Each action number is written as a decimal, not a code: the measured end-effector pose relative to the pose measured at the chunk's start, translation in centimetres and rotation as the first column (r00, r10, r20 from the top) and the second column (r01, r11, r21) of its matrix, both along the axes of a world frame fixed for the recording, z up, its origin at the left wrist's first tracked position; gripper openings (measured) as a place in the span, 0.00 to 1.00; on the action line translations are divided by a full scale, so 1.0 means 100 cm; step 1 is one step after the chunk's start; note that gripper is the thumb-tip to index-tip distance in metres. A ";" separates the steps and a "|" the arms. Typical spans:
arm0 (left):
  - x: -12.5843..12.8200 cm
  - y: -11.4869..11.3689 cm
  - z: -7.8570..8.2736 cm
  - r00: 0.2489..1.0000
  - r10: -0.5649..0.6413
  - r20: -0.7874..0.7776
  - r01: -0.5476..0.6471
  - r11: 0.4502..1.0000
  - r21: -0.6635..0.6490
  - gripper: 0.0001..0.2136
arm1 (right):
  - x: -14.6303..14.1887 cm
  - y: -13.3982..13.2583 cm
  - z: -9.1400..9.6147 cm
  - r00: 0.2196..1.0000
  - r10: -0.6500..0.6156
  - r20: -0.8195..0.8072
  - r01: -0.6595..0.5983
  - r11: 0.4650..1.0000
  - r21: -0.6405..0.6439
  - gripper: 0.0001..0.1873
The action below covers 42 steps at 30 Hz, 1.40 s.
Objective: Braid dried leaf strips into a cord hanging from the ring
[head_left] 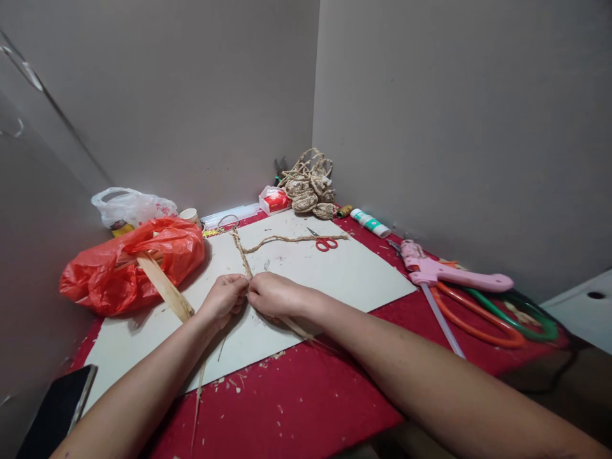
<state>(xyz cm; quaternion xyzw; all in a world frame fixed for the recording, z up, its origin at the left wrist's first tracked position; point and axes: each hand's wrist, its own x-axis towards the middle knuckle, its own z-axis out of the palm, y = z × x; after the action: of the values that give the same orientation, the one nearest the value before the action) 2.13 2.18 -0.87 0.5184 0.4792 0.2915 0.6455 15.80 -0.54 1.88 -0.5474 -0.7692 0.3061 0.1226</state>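
My left hand and my right hand meet over the white board, both with fingers closed on a twisted straw cord. The cord runs away from me to a thin metal ring, and a second length branches off to the right. Loose straw strands trail out beneath my right hand, and others hang below my left wrist. Red-handled scissors lie beyond my hands, by the far end of the branching cord. The fingertips partly hide the spot where the strands are gripped.
A red plastic bag with a flat straw strip sticking out sits left. Coiled straw cord pieces pile at the back. A pink glue gun and orange-handled and green-handled tools lie right. A phone rests at the near left.
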 end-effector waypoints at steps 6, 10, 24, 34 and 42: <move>-0.003 0.002 0.000 0.999 -0.040 0.031 0.040 0.999 -0.012 0.14 | 0.009 -0.004 0.007 0.954 0.250 -0.165 -0.286 0.923 -0.258 0.14; -0.003 0.002 0.001 0.996 -0.083 0.043 0.083 0.996 -0.010 0.14 | 0.021 0.011 0.005 0.884 0.068 -0.462 -0.200 0.949 -0.243 0.16; -0.007 0.003 0.009 0.974 -0.224 0.028 0.223 0.974 0.031 0.12 | 0.023 0.030 -0.014 0.921 -0.107 -0.375 -0.022 0.946 -0.324 0.21; -0.009 0.003 0.019 0.909 -0.095 -0.406 0.270 0.875 0.401 0.11 | 0.017 0.035 -0.026 0.766 -0.323 -0.556 -0.034 0.843 -0.536 0.12; -0.003 -0.022 0.023 0.694 0.200 -0.692 0.418 0.670 0.613 0.07 | 0.005 0.023 -0.022 0.653 -0.427 -0.626 0.049 0.848 -0.527 0.15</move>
<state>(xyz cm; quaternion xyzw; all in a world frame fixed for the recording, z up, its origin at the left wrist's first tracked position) 1.82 -0.04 1.46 0.8321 0.4950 0.1908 0.1615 16.27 1.75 -0.32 -0.4932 -0.4785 0.6517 0.3211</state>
